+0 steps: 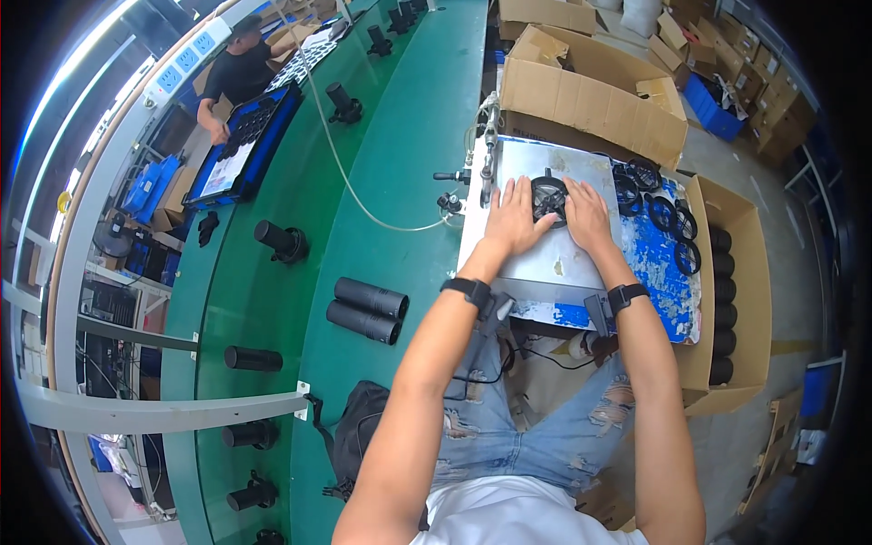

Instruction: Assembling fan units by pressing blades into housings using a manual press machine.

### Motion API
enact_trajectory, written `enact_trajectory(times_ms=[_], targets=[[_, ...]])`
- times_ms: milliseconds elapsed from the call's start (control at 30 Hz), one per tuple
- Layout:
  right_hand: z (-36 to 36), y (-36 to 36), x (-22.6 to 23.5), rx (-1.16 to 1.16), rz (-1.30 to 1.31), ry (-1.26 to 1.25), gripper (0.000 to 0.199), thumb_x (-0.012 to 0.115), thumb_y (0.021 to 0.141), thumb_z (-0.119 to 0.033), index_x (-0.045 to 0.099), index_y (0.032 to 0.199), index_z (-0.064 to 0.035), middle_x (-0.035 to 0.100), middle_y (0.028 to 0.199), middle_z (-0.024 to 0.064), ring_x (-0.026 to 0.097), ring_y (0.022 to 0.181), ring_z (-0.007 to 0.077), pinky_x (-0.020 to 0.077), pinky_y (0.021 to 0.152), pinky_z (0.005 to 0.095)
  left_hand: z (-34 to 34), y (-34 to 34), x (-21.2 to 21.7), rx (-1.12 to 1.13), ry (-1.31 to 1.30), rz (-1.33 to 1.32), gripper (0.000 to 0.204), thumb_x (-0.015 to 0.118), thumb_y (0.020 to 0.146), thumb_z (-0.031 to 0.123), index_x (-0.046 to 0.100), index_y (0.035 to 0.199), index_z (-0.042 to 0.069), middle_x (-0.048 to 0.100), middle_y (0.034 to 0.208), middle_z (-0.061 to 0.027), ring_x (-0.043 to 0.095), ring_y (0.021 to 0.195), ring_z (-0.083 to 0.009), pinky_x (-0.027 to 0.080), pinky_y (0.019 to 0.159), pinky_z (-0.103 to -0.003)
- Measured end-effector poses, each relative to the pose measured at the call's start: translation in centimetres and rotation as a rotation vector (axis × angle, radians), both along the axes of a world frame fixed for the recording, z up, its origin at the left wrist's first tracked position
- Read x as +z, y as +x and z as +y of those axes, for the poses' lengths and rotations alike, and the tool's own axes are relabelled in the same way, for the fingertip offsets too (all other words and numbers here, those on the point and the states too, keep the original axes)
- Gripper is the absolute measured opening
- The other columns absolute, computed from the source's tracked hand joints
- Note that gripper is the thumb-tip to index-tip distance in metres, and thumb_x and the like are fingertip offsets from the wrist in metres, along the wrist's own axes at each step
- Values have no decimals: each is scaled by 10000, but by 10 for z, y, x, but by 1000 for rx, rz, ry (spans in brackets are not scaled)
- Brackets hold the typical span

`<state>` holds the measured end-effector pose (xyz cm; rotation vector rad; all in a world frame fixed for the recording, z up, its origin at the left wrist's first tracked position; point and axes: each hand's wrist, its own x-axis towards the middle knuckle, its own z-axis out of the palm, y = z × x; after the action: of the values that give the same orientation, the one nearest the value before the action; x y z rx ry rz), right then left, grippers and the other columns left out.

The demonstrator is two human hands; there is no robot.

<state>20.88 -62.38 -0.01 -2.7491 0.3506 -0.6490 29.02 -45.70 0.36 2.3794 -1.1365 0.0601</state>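
Observation:
A black round part with spokes and a small tab on its rim (548,193) lies on a bare metal plate (545,268) in front of me. My left hand (514,220) rests against its left side, fingers stretched out and the thumb reaching over its lower edge. On its other side, my right hand (588,216) lies with straight fingers, the fingertips touching the rim. The palms' undersides are hidden. Several similar black rings (661,213) are gathered on the worn blue and white board (668,300) to the right of the plate.
A metal fixture with valves (489,150) stands left of the plate, fed by a clear hose (341,163). Cardboard boxes (590,86) stand behind and right. Two black tubes (368,309) lie on the green bench (400,173). A co-worker (243,68) handles black parts across the line.

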Motion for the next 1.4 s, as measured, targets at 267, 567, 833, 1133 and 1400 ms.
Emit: enact_trajectory(times_ms=[267, 567, 833, 1133, 1400], targets=[[18, -6, 3, -14, -32, -3, 421, 473, 884, -134, 525, 1301, -96, 566, 1280, 118, 480, 1227, 333, 337, 1048, 457, 8, 11, -2, -122, 32, -99, 721, 426, 872, 668, 344, 1454, 251, 293, 1502, -202, 254, 1393, -405, 193, 1122, -548], [22, -11, 13, 38, -192, -11, 198, 502, 803, -61, 587, 981, -73, 621, 1061, 100, 556, 1064, 299, 406, 939, 421, 12, 2, 3, -145, -126, -132, 587, 533, 853, 591, 485, 1355, 290, 335, 1492, -144, 297, 1369, -404, 220, 1110, -563], [24, -9, 15, 21, -169, -14, 254, 484, 771, -40, 594, 996, -84, 617, 1135, 124, 548, 1113, 321, 394, 980, 440, 14, 3, 12, -179, -178, 38, 470, 567, 891, 457, 553, 1262, 168, 438, 1441, -82, 383, 1336, -319, 235, 1095, -580], [2, 13, 18, 131, -38, 37, 93, 535, 717, -39, 531, 799, -82, 581, 1196, 106, 510, 1151, 322, 393, 980, 432, 13, 1, 12, -173, -172, -5, 466, 593, 867, 458, 558, 1231, 169, 452, 1428, -69, 393, 1327, -307, 240, 1108, -549], [-6, 2, 17, 297, -100, 157, 39, 539, 772, -29, 561, 799, -45, 571, 1227, 158, 520, 1130, 373, 421, 953, 443, 13, 0, 11, -171, -162, 45, 489, 591, 872, 460, 550, 1246, 148, 442, 1438, -78, 377, 1344, -302, 213, 1113, -566]])
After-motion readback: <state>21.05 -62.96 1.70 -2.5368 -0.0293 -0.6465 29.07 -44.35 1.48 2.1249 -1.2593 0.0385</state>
